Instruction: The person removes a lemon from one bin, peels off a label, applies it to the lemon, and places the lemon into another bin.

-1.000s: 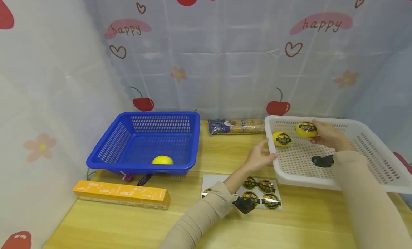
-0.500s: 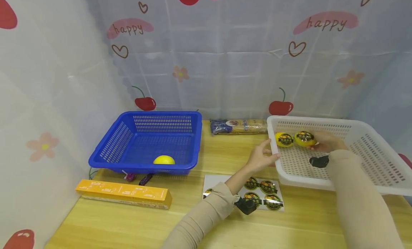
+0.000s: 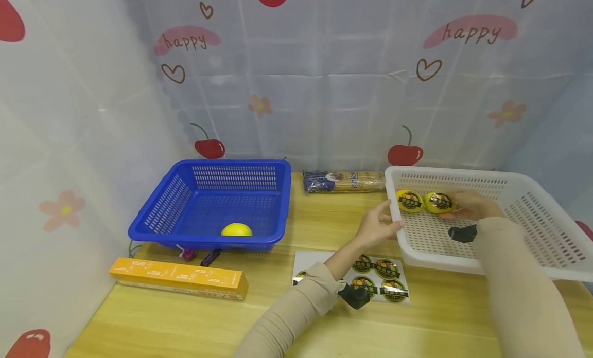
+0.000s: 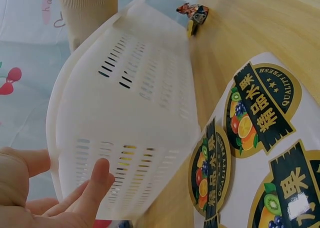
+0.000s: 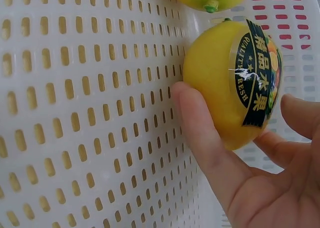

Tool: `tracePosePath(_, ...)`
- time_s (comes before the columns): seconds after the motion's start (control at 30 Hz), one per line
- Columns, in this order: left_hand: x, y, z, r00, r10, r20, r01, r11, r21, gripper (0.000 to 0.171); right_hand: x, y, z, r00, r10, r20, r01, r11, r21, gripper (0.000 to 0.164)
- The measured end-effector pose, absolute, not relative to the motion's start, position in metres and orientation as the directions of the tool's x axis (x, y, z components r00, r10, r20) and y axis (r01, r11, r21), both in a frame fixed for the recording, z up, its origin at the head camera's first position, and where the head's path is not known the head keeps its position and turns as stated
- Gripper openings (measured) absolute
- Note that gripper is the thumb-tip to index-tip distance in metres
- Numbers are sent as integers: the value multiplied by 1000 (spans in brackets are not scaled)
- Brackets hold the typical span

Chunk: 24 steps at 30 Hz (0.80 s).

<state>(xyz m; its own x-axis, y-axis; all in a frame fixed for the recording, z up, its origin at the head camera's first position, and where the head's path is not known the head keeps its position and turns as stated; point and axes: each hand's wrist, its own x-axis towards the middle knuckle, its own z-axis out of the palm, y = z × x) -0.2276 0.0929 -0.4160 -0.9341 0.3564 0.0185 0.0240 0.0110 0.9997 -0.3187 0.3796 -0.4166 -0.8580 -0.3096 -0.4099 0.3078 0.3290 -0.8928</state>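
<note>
In the right wrist view, my right hand [image 5: 270, 178] holds a yellow lemon [image 5: 215, 78] with a black fruit sticker, thumb on one side and fingers on the other. The lemon sits low inside the white basket [image 3: 445, 252]. Beside it lies a second stickered lemon [image 3: 410, 200], against the basket's left wall. My left hand [image 3: 374, 227] grips that left wall at the rim; in the left wrist view the thumb goes over the rim [image 4: 54, 113] and the fingers lie along the outside. A sheet of round fruit stickers [image 3: 386, 268] lies under my left forearm.
A blue basket [image 3: 208, 239] at the left contains a plain lemon [image 3: 237, 230]. In front of it lie a long orange box [image 3: 178, 278] and small wrapped sweets [image 3: 187, 254]. A clear packet of noodles [image 3: 344, 182] lies at the back by the curtain.
My right hand has lowered the stickered lemon to the floor of the white basket, beside the other one. The left hand keeps its place at the rim.
</note>
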Motion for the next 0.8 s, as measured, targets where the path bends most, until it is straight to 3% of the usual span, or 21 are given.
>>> tracePosePath(0.17, -227, 93, -417, -935, 355, 19, 27, 18, 999, 65, -318, 381, -414, -852, -333, -405, 279, 366, -888, 51)
tracePosePath(0.4, -227, 92, -416, -933, 359, 28, 40, 25, 999, 65, -315, 379, -412, -856, -322, -406, 305, 320, -897, 51)
tracePosePath(0.7, -227, 93, -418, -931, 364, 20, 21, -1, 1000, 65, -308, 382, -404, -840, -278, -466, 326, 429, -843, 56)
tracePosePath(0.8, -227, 92, -417, -928, 371, 15, 13, -9, 1000, 64, -305, 384, -395, -843, -230, -486, 312, 527, -791, 61)
